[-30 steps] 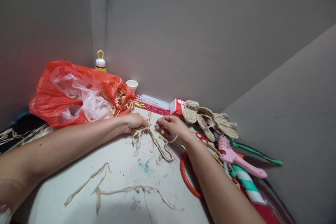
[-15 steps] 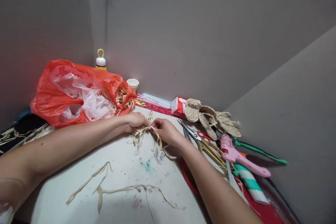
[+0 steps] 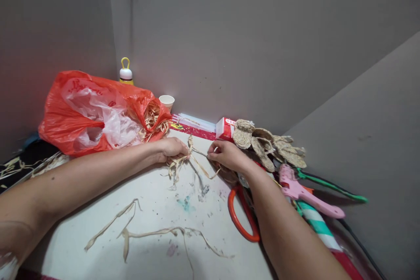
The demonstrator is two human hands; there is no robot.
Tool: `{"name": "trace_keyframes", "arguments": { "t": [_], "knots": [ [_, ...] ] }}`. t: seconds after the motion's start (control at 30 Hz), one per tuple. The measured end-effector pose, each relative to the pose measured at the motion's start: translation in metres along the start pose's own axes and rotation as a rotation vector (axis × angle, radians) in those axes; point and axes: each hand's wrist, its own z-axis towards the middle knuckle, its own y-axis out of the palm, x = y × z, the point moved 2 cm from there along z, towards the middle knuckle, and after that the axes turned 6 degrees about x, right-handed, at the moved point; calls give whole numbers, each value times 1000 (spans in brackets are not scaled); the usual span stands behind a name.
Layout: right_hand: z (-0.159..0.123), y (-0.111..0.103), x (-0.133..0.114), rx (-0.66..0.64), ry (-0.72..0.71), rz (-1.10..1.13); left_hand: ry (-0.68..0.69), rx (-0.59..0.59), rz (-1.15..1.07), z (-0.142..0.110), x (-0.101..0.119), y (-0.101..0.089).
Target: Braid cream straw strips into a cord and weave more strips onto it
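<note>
Fingers closed, my left hand pinches a small braided piece of dry straw above the white table. Loose ends of straw hang beneath that hand. To the right, my right hand is closed in a pinch on a straw strand, which runs taut between the two hands. Another pale strand droops in a curve below the right hand. Nearer me, loose straw strips lie on the table.
An orange plastic bag with straw stands at the left, near a paper cup and a bottle. At the right lie woven straw pieces, a pink glue gun, green-handled pliers and orange-handled scissors. Walls rise behind.
My right hand came in to the left hand at the braid, then drew away to the right, pulling a strand straight. The left hand keeps its hold. The view shifted slightly.
</note>
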Motion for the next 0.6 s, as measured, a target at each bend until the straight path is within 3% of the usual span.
{"name": "trace_keyframes", "arguments": {
  "t": [0.13,0.23,0.33,0.47,0.6],
  "knots": [
    [-10,-14,-18,45,26,118,11,-2,17,0,0,1],
    [-18,-11,-35,71,47,217,18,0,27,-2,1,2],
    [-23,9,-44,-29,89,329,28,5,35,-4,1,4],
    [-23,37,-40,-307,158,595,52,16,52,-4,0,4],
    [-22,42,-32,-445,191,735,66,10,63,-2,-2,4]
  ]
}}
